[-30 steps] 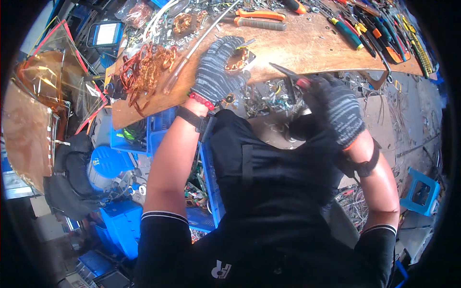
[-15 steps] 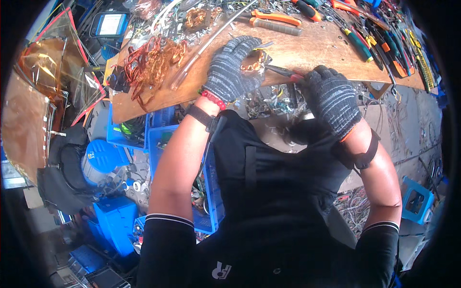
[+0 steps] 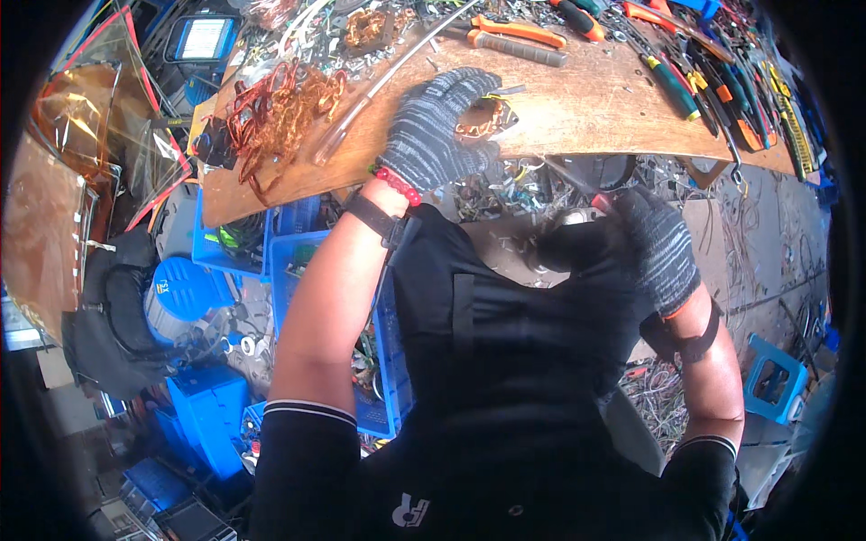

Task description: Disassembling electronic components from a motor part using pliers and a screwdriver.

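Note:
My left hand [image 3: 435,128], in a grey striped knit glove, rests at the front edge of the wooden board [image 3: 595,113]. Its thumb and fingers curve round a small part wound with copper wire [image 3: 485,120]. My right hand [image 3: 663,245], gloved alike, is lower and to the right, off the board. It is closed on red-handled pliers [image 3: 599,203], which are blurred by motion, their tip pointing up and left, apart from the copper-wound part. Whether the jaws are apart cannot be made out.
A heap of copper wire [image 3: 280,122] lies left of my left hand, beside a long clear-handled screwdriver [image 3: 336,140]. Orange-handled cutters [image 3: 519,34] lie farther back, and several hand tools [image 3: 713,86] fill the right side. Blue crates [image 3: 397,361] stand below, with wire scraps [image 3: 663,401] on the floor.
My right hand has drawn the pliers down and to the right, away from the copper-wound part. My left hand keeps its hold in nearly the same place.

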Demonstrator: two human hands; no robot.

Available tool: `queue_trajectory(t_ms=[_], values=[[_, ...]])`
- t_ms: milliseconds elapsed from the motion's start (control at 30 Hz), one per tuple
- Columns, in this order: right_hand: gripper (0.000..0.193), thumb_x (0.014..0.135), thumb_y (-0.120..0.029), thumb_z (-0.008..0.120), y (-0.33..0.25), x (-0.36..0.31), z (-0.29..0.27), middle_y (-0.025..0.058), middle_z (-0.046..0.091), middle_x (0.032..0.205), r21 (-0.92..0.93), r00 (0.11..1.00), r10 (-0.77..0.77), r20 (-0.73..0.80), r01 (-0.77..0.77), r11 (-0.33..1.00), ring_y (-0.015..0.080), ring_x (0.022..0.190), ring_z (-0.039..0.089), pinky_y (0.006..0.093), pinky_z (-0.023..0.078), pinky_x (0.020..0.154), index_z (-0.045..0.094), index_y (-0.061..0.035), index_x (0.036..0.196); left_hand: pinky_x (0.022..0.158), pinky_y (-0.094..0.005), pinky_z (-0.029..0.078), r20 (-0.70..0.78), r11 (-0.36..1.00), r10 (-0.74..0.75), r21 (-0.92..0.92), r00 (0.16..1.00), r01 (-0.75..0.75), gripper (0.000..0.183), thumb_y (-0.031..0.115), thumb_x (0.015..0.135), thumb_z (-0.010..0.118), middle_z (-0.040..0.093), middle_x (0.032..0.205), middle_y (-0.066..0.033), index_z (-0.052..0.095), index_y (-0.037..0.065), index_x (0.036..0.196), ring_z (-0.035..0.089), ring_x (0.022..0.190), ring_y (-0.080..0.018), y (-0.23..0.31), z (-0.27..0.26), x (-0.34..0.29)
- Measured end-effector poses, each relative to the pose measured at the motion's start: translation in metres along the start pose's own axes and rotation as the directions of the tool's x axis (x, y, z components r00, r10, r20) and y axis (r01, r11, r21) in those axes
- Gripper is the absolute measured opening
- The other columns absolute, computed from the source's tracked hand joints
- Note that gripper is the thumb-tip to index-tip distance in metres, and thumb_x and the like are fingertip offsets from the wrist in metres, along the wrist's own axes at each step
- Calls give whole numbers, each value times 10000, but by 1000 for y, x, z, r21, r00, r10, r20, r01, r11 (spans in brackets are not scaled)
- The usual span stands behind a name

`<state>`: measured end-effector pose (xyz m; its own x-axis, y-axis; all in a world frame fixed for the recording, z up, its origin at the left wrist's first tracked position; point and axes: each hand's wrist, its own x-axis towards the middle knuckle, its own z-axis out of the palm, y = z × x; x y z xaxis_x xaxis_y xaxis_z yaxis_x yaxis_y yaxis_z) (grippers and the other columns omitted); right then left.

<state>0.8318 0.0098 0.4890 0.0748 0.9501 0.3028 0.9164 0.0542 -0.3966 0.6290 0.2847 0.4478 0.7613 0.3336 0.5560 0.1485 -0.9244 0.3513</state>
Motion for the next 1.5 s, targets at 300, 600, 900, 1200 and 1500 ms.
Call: queue_trajectory(t_ms=[300,600,900,1200,1500], values=[[196,893,-142,755,2,0,6,215,644,886,-53,998,-61,-35,60,997,432,827,633,489,527,744,693,-15,1028,1091,-459,507,18,1000,6,3,1000,-6,690,249,726,881,686,1312,-152,652,97,1358,651,1225,-352,-2,2,-1],[252,983,-102,703,13,-32,-5,43,724,1031,679,804,460,378,-578,452,107,931,632,296,524,827,702,16,1205,1100,-466,489,-18,997,-51,51,999,52,747,258,699,896,675,1326,-152,634,104,1381,631,1247,-359,4,0,-4],[217,1035,-143,626,-36,11,43,46,628,814,769,851,292,437,-522,369,139,749,594,338,505,690,689,14,1171,1094,-469,492,-26,999,-30,13,999,31,753,276,708,911,674,1321,-157,630,100,1384,632,1241,-361,-1,3,-1],[330,1009,-254,655,-18,29,42,100,640,855,520,987,22,161,-104,848,209,766,613,363,515,690,685,33,1169,1084,-474,480,-33,996,-69,63,997,71,814,427,679,895,637,1388,-147,623,175,1404,604,1280,-343,-5,10,-7],[271,815,-88,709,-30,35,28,233,646,979,394,986,16,169,-82,916,432,888,647,485,543,750,717,20,1064,1084,-475,504,-58,997,-54,52,997,57,752,263,705,888,664,1341,-162,623,122,1395,635,1245,-366,5,2,-4]])
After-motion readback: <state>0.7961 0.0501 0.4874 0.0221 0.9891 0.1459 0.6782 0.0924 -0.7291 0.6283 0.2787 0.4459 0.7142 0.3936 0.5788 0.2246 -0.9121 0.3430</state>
